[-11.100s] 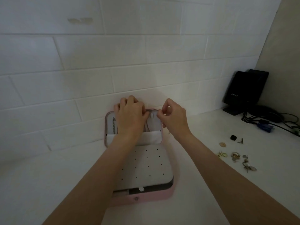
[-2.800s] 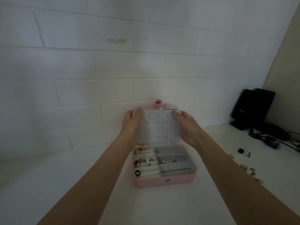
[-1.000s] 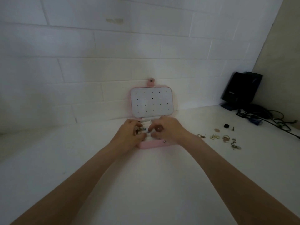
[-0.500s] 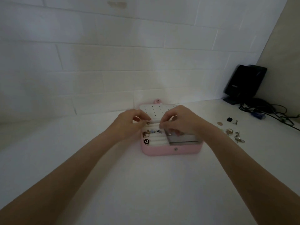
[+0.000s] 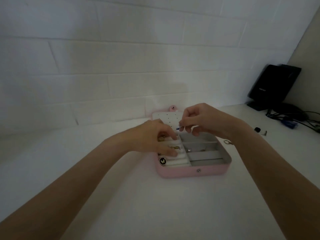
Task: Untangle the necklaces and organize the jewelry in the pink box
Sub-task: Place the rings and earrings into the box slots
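The pink jewelry box lies open on the white counter, its dotted white lid leaning back against the wall. My left hand rests over the white ring rolls on the box's left side, fingertips touching the rolls beside gold rings. A black butterfly ring sits in the front roll. My right hand hovers above the box's back and pinches a small blue-stoned piece. Grey compartments on the right hold small pieces.
Loose jewelry lies on the counter right of the box, with a small black item farther right. A black device and tangled cables occupy the right corner. The tiled wall stands just behind the box.
My right hand has lifted off the ring rolls, pinching the blue-stoned piece above the box. My left hand has settled lower onto the rolls. The view has moved closer.
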A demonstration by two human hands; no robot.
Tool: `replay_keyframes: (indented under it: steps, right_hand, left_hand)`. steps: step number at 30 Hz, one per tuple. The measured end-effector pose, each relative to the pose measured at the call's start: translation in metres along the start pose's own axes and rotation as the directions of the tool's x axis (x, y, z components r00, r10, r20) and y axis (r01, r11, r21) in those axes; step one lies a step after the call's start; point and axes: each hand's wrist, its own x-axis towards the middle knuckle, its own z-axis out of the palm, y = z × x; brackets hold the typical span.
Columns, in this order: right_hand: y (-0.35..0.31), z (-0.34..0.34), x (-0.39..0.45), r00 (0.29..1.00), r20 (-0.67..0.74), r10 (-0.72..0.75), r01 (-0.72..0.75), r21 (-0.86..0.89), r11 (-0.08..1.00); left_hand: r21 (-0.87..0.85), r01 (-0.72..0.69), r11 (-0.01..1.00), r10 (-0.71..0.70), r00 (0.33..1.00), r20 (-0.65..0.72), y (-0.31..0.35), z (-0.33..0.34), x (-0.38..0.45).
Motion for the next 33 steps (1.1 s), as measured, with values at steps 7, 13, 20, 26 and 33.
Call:
replay_keyframes:
  steps: [7, 13, 20, 26, 33]
  right_hand:
    - [0.010, -0.018, -0.017, 0.998, -0.045, 0.048, -0.055, -0.172, 0.983]
    - [0.019, -0.018, -0.019, 0.989, -0.137, 0.052, -0.084, -0.243, 0.966]
    - [0.023, -0.014, -0.017, 0.986, -0.146, 0.083, -0.116, -0.238, 0.964]
    - [0.022, -0.013, -0.014, 0.978, -0.132, 0.164, -0.199, -0.326, 0.924]
    - [0.013, -0.012, -0.010, 0.967, -0.249, 0.058, -0.202, -0.606, 0.769]
  left_hand:
    - [0.028, 0.001, 1.000, -0.001, 1.000, -0.017, 0.001, 0.019, -0.004]
    - [-0.008, 0.006, 1.000, -0.006, 0.999, -0.045, 0.002, 0.022, -0.007]
    - [-0.046, 0.006, 0.999, -0.009, 0.998, -0.062, -0.003, 0.024, -0.007]
    - [-0.025, 0.002, 1.000, -0.003, 0.999, -0.034, -0.003, 0.021, -0.003]
    - [0.146, 0.069, 0.987, -0.086, 0.990, 0.115, 0.011, 0.007, 0.010]
